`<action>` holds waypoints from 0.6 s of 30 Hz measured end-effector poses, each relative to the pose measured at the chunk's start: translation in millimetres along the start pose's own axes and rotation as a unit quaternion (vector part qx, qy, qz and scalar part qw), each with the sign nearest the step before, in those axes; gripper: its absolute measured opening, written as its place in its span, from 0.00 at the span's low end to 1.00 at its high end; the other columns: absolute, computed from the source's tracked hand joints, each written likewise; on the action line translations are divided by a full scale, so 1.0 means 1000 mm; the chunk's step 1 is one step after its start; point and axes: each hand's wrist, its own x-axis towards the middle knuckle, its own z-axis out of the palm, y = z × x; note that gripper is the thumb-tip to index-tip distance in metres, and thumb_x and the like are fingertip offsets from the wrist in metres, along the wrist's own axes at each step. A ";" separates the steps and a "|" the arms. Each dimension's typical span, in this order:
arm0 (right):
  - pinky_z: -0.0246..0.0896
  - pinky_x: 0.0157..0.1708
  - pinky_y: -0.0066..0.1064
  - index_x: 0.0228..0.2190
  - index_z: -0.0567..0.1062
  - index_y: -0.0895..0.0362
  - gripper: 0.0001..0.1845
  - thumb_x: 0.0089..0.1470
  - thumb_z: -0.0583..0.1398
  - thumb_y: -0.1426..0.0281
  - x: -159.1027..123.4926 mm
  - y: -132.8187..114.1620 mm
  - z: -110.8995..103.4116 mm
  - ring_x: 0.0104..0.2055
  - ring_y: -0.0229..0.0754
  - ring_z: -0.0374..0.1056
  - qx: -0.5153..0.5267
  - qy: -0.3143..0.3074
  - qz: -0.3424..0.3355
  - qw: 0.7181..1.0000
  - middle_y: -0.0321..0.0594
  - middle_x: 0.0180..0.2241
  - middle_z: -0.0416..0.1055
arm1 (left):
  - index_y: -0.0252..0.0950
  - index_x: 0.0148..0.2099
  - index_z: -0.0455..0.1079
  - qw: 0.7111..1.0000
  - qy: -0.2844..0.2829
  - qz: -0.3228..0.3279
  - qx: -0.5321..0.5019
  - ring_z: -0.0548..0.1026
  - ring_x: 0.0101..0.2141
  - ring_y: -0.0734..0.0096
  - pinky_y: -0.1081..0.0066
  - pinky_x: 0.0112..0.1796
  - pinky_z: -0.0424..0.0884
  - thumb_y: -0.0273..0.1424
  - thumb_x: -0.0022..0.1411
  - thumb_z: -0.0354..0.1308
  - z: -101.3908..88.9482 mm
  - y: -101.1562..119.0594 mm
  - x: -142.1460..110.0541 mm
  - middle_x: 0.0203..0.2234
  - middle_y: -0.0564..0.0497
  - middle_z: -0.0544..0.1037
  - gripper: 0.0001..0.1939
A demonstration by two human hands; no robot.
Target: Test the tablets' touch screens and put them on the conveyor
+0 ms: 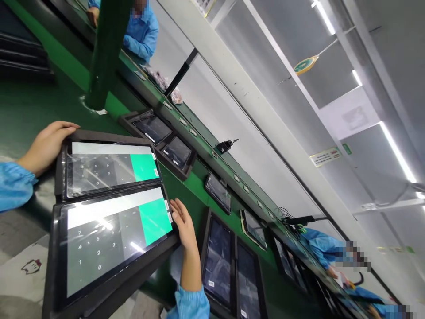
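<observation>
Currently, left hand [49,144] and right hand [184,223] hold a black tray [51,261]; its lit tablets [114,241] already display keypads; dark-screened tablets [217,261] beyond the grip do not.

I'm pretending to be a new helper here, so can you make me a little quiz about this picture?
1. How many tablets lie in the black tray between the left hand and the right hand?
2. True or false: those tablets are all dark.
3. The sleeves above those hands are: a) red, b) blue, c) yellow?

Key:
1. Two.
2. False: their screens are lit and show number keypads.
3. b) blue.
</observation>
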 end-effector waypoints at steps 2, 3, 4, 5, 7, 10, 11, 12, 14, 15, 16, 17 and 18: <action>0.53 0.64 0.50 0.55 0.73 0.51 0.37 0.45 0.70 0.53 0.015 0.005 0.006 0.64 0.56 0.62 0.054 -0.034 0.011 0.998 0.45 0.60 0.68 | 0.26 0.57 0.69 1.000 0.004 0.004 0.001 0.69 0.48 0.71 0.73 0.53 0.64 0.45 0.69 0.50 -0.001 0.002 -0.003 0.52 0.51 0.74 0.27; 0.52 0.65 0.50 0.56 0.73 0.50 0.38 0.44 0.71 0.54 0.019 0.008 0.008 0.66 0.56 0.60 0.057 -0.049 0.014 0.997 0.44 0.62 0.66 | 0.26 0.56 0.69 1.000 0.007 0.008 0.002 0.69 0.49 0.70 0.72 0.55 0.63 0.44 0.69 0.49 -0.001 0.002 -0.005 0.53 0.51 0.74 0.27; 0.50 0.66 0.50 0.56 0.72 0.50 0.38 0.44 0.71 0.55 0.022 0.010 0.009 0.66 0.56 0.58 0.046 -0.058 0.016 0.997 0.43 0.63 0.64 | 0.25 0.56 0.70 1.000 0.011 0.013 0.003 0.69 0.50 0.70 0.72 0.56 0.62 0.43 0.70 0.49 -0.001 0.003 -0.006 0.53 0.50 0.74 0.26; 0.49 0.67 0.49 0.57 0.71 0.49 0.38 0.45 0.71 0.56 0.022 0.011 0.008 0.67 0.55 0.57 0.026 -0.065 0.015 0.997 0.41 0.64 0.62 | 0.25 0.56 0.70 1.000 0.013 0.017 0.004 0.69 0.50 0.69 0.71 0.57 0.61 0.44 0.70 0.49 0.000 0.004 -0.006 0.53 0.50 0.74 0.27; 0.47 0.67 0.49 0.59 0.69 0.47 0.37 0.49 0.69 0.57 0.020 0.012 0.004 0.67 0.54 0.56 -0.023 -0.075 0.011 0.997 0.39 0.65 0.60 | 0.25 0.55 0.71 1.000 0.014 0.024 0.004 0.68 0.51 0.68 0.70 0.59 0.59 0.47 0.70 0.48 0.000 0.005 -0.007 0.52 0.50 0.75 0.29; 0.44 0.68 0.48 0.62 0.65 0.46 0.37 0.52 0.67 0.59 0.014 0.011 -0.004 0.69 0.52 0.53 -0.053 -0.115 0.004 0.992 0.37 0.67 0.57 | 0.23 0.55 0.70 1.000 0.015 0.026 0.001 0.68 0.51 0.68 0.71 0.59 0.58 0.49 0.70 0.47 0.000 0.008 -0.009 0.52 0.50 0.75 0.32; 0.43 0.69 0.48 0.62 0.64 0.46 0.39 0.52 0.67 0.59 0.013 0.011 -0.007 0.69 0.52 0.52 -0.051 -0.132 0.002 0.990 0.36 0.67 0.56 | 0.23 0.55 0.70 1.000 0.014 0.026 -0.002 0.68 0.52 0.67 0.72 0.58 0.58 0.49 0.69 0.47 0.000 0.008 -0.009 0.52 0.49 0.75 0.32; 0.42 0.69 0.48 0.63 0.63 0.46 0.40 0.51 0.68 0.60 0.013 0.011 -0.008 0.70 0.52 0.50 -0.049 -0.146 0.000 0.988 0.36 0.68 0.55 | 0.23 0.55 0.70 1.000 0.013 0.025 -0.004 0.68 0.52 0.67 0.72 0.58 0.58 0.49 0.69 0.47 -0.001 0.009 -0.010 0.52 0.49 0.74 0.32; 0.40 0.69 0.48 0.64 0.61 0.45 0.42 0.51 0.68 0.61 0.015 0.011 -0.009 0.71 0.51 0.49 -0.051 -0.158 -0.006 0.986 0.36 0.68 0.53 | 0.23 0.55 0.70 1.000 0.010 0.024 -0.011 0.69 0.52 0.66 0.71 0.57 0.59 0.49 0.69 0.46 -0.001 0.009 -0.009 0.52 0.49 0.74 0.32; 0.40 0.70 0.47 0.64 0.60 0.45 0.42 0.51 0.68 0.60 0.017 0.012 -0.008 0.71 0.50 0.48 -0.054 -0.155 -0.006 0.986 0.36 0.69 0.52 | 0.24 0.55 0.70 1.000 0.010 0.024 -0.014 0.69 0.52 0.65 0.70 0.57 0.60 0.48 0.69 0.47 -0.001 0.008 -0.008 0.52 0.50 0.74 0.31; 0.41 0.69 0.46 0.64 0.60 0.46 0.42 0.52 0.68 0.60 0.019 0.012 -0.007 0.71 0.50 0.48 -0.057 -0.147 -0.003 0.987 0.37 0.69 0.52 | 0.25 0.55 0.71 1.000 0.013 0.022 -0.017 0.69 0.52 0.65 0.69 0.57 0.60 0.46 0.69 0.47 -0.001 0.007 -0.007 0.51 0.50 0.75 0.29; 0.41 0.69 0.46 0.64 0.60 0.46 0.42 0.52 0.68 0.59 0.022 0.012 -0.006 0.71 0.49 0.48 -0.062 -0.139 0.002 0.988 0.37 0.69 0.52 | 0.27 0.54 0.71 0.999 0.017 0.020 -0.020 0.70 0.52 0.65 0.68 0.58 0.61 0.43 0.68 0.47 -0.001 0.005 -0.005 0.51 0.51 0.75 0.26; 0.41 0.69 0.46 0.64 0.60 0.46 0.41 0.52 0.67 0.58 0.024 0.012 -0.005 0.71 0.49 0.49 -0.068 -0.131 0.008 0.989 0.37 0.69 0.52 | 0.29 0.52 0.72 0.999 0.021 0.018 -0.023 0.70 0.51 0.65 0.67 0.58 0.61 0.40 0.68 0.47 -0.001 0.004 -0.003 0.50 0.51 0.76 0.23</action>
